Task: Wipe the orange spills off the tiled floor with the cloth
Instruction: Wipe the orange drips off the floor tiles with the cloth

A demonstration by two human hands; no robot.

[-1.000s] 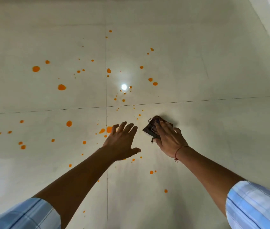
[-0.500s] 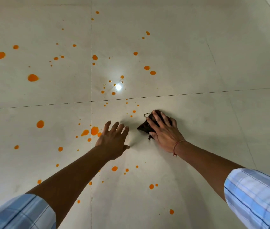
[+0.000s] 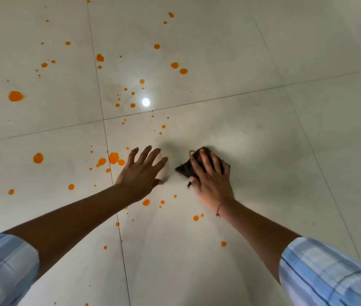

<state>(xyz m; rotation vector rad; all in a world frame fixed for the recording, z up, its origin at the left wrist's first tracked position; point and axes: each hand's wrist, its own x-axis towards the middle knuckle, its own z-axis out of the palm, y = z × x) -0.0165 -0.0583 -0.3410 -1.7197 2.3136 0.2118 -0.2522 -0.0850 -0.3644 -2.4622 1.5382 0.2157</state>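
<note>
From the head view we see the right hand (image 3: 211, 182) laid flat on a dark cloth (image 3: 184, 167), its fingers straight and spread and pressing the cloth onto the tiled floor (image 3: 263, 140). The cloth sits on the near right tile, toward that tile's far left corner. A red thread (image 3: 221, 205) circles the right wrist.

The left hand (image 3: 140, 173) is just beside the cloth but apart from it, with splayed fingers and nothing in it. We cannot tell whether its palm touches the floor.

Orange spills (image 3: 113, 157) dot the tiles, the largest cluster lying against the left hand's outer side and more beyond the grout line (image 3: 219, 98). Blue checked sleeves (image 3: 321, 272) cover both upper arms.
</note>
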